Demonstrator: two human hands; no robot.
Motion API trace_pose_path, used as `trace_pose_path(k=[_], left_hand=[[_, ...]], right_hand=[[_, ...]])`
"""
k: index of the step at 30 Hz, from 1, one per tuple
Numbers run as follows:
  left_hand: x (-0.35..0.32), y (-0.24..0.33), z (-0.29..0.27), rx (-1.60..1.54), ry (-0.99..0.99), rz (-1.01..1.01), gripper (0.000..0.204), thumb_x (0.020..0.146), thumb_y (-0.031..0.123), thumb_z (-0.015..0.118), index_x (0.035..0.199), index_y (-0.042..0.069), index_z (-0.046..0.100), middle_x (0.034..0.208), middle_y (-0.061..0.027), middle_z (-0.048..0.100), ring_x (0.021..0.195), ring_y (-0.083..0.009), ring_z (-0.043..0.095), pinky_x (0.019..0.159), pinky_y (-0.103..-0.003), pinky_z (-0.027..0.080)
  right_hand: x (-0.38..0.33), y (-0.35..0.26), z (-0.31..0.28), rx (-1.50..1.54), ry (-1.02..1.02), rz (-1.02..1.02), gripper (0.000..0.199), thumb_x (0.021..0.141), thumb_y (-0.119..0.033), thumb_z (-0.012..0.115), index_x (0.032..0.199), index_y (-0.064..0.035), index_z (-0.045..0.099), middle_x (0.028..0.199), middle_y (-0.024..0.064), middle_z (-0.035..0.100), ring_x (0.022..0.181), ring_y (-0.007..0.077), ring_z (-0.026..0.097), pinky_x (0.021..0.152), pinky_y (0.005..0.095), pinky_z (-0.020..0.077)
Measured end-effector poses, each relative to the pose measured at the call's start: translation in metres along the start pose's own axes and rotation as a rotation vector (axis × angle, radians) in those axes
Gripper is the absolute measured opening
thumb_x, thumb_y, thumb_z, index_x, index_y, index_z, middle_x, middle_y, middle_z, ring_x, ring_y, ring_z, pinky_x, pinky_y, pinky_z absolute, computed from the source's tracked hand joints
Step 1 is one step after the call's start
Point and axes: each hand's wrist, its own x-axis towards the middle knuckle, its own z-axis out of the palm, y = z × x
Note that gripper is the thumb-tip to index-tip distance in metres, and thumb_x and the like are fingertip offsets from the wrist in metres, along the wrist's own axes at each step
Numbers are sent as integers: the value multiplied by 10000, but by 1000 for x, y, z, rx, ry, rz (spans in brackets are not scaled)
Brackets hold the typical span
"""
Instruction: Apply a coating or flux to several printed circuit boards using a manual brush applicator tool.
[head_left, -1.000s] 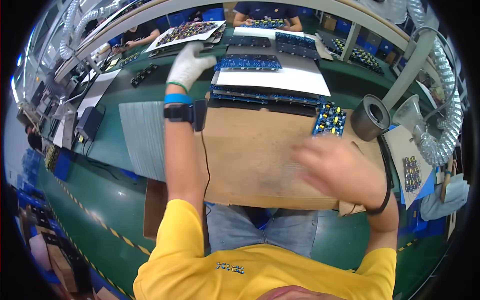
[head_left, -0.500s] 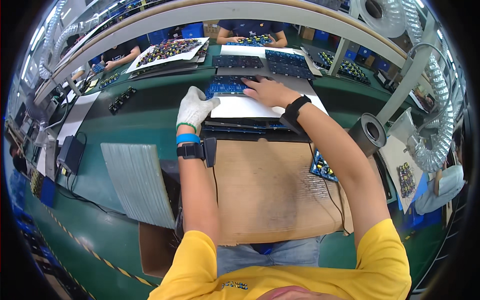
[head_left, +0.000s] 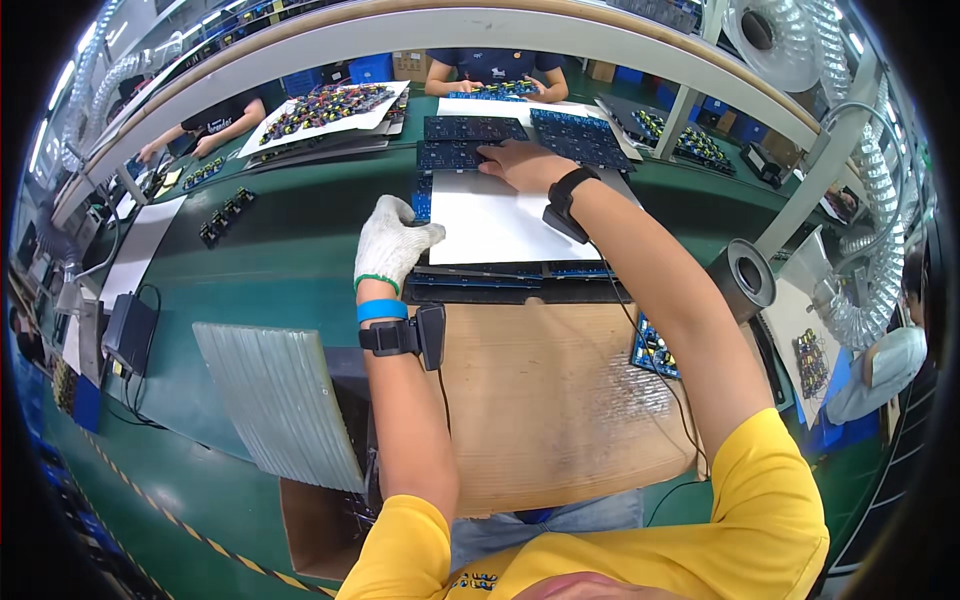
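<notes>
A blue circuit board panel [head_left: 450, 156] lies beyond a white sheet [head_left: 500, 218], next to another dark board panel [head_left: 473, 129]. My bare right hand [head_left: 525, 165] has its fingers closed at the panel's right end, with the fingertips partly hidden. My left hand [head_left: 390, 238], in a white knit glove, is closed at the sheet's left edge, its thumb against the sheet. Some blue board [head_left: 422, 198] shows beside that glove. Beneath the sheet, more boards [head_left: 480, 281] are stacked. To the right of my right hand lie further blue panels [head_left: 580, 138].
A brown cardboard surface [head_left: 530, 400] is before me, with a populated board [head_left: 655, 345] by its right edge. A grey metal cylinder [head_left: 748, 280] stands right, a ribbed foam panel [head_left: 280, 400] left. A frame beam [head_left: 450, 22] crosses overhead. Co-workers sit opposite.
My right hand has moved away from me, and the blue panel now lies farther off. More of the white sheet shows. My left hand has stayed by the sheet's left edge.
</notes>
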Motion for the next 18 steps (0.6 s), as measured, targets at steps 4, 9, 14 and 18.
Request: trace_pose_path(k=[4,9,14,18], left_hand=[[0,1,0,29,2,7,539,700,319,953,1024,-16,682,923,-165,721,862,-281,691,830,-396,579],[0,2,0,37,0,6,542,702,324,952,1028,-14,681,920,-166,719,864,-281,692,829,-397,579],[-4,2,-1,36,1,7,549,703,333,934,1037,-13,669,919,-201,728,871,-336,725,841,-423,592],[-4,3,-1,13,-17,-1,551,712,323,936,1061,-21,685,925,-162,712,873,-273,701,829,-393,580]], right_hand=[[17,3,2,5,-7,23,571,1183,-519,400,1637,-193,520,1445,246,655,1306,425,679,1085,524,541],[33,8,6,-37,62,94,566,1177,-505,421,1628,-178,522,1398,239,673,1289,427,679,1080,519,541],[59,15,12,-12,114,174,544,1172,-496,435,1549,-128,572,1325,254,709,1259,434,693,1077,511,542],[46,37,-12,-195,272,-117,575,1148,-531,470,1508,-96,580,1314,266,720,1282,427,687,1096,487,524]])
